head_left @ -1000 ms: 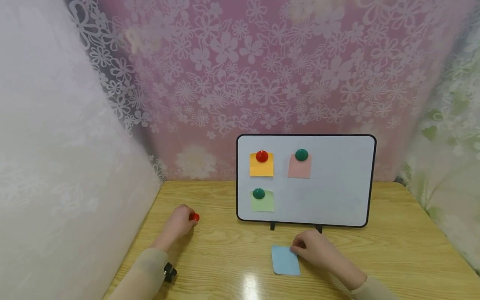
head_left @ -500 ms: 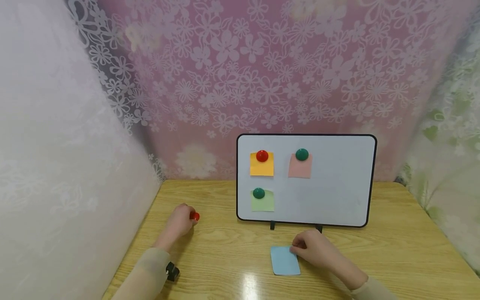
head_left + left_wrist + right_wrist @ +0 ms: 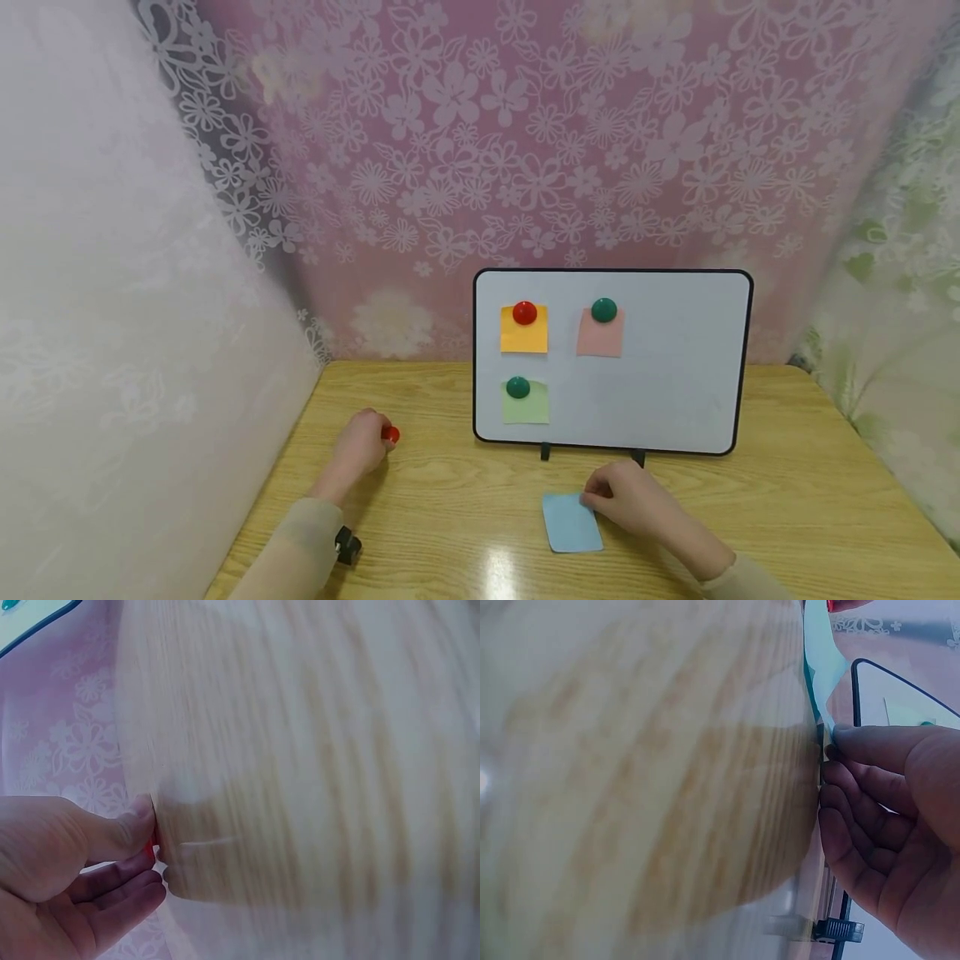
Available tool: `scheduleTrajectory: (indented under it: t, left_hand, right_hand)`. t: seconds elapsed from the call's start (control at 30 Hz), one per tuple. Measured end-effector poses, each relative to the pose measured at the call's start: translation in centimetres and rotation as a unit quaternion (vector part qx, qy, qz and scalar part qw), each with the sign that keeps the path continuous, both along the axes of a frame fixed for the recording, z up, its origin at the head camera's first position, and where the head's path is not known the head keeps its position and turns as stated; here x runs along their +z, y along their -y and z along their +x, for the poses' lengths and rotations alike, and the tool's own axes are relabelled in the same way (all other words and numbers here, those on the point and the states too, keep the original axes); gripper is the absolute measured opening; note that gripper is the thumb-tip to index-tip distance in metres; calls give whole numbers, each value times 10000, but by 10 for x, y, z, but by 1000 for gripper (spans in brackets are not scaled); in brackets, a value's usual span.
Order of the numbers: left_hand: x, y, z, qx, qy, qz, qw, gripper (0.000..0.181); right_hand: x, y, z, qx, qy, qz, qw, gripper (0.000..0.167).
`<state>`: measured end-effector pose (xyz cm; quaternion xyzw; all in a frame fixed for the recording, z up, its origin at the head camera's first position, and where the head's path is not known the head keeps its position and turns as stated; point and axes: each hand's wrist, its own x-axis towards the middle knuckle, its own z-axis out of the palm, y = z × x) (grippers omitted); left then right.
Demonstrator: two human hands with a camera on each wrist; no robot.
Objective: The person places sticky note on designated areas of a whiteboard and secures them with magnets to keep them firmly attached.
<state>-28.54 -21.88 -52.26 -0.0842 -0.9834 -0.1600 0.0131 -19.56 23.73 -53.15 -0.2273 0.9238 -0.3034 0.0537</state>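
Note:
On the left part of the table, my left hand (image 3: 362,442) pinches a round red magnet (image 3: 393,434) between thumb and fingers, at the tabletop. The left wrist view shows only a sliver of that red magnet (image 3: 152,847) between the fingertips. In front of the whiteboard (image 3: 682,367), my right hand (image 3: 630,496) pinches the upper right corner of a light blue sticky note (image 3: 572,525). Most of the note rests on the table. From the right wrist, the blue sticky note (image 3: 823,664) appears edge-on and bent, its corner at the thumb and forefinger.
On the whiteboard, a red magnet (image 3: 524,312) holds an orange note (image 3: 524,338). Green magnets hold a pink note (image 3: 599,337) and a light green note (image 3: 527,407). Short black feet (image 3: 545,452) support the board on the wooden table (image 3: 450,517). A floral curtain (image 3: 480,167) hangs behind.

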Motion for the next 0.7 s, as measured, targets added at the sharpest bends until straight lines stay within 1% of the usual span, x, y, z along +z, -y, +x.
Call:
scheduleTrajectory:
  t: [0.13, 0.3, 0.57, 0.7]
  left_hand:
    - [-3, -1, 0, 55, -91, -12, 9999, 18]
    - [-5, -1, -1, 54, -175, -26, 9998, 18]
    - [-4, -1, 0, 60, -189, -34, 9998, 18]
    - [-5, 0, 0, -5, -238, 35, 9997, 19]
  right_hand:
    - [-1, 0, 0, -39, -16, 14, 10000, 9]
    - [-3, -1, 0, -74, 45, 25, 10000, 10]
    - [-4, 0, -1, -104, 30, 80, 9999, 11]
    - [-3, 0, 0, -131, 45, 125, 9998, 10]
